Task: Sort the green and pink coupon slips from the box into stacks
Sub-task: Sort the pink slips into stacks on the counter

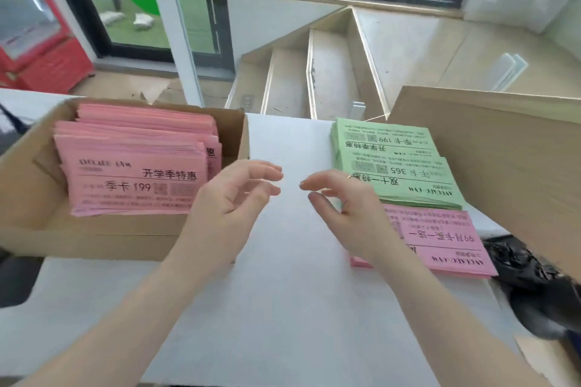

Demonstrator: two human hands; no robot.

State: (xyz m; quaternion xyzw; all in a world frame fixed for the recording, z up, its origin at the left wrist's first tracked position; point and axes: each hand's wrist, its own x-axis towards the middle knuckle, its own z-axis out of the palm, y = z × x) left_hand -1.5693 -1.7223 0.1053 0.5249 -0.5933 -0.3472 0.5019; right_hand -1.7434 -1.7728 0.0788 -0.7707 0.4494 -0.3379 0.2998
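Sorting stands partway through, by my reckoning.

Item: cardboard box (132, 239), at the left edge of the bench (283, 292). Holds a thick heap of pink slips (135, 166), loosely fanned, printed side up. No green slips show in it; whether any lie buried I cannot tell. This heap is what is left to do.

Item: far green stack (377, 135), toward the far right corner of the bench, print facing away from me.

Item: near green stack (418, 182), overlapping the near edge of the far one, of good thickness.

Item: pink stack (440, 242), just this side of the green, at the right edge, thinner than the heap in the box. These three stacks are the work done.

Item: second cardboard box (503, 151), beyond the right edge, its wall rising beside the stacks.

Item: left hand (229, 201), hovering over the bench just beside the box's right wall, palm turned inward, fingers loosely curled and parted, holding nothing.

Item: right hand (349, 207), hovering opposite it, partly over the green and pink stacks, fingers likewise relaxed and empty. The fingertips of the two hands point at one another, near but apart, forearms reaching in from the near edge.
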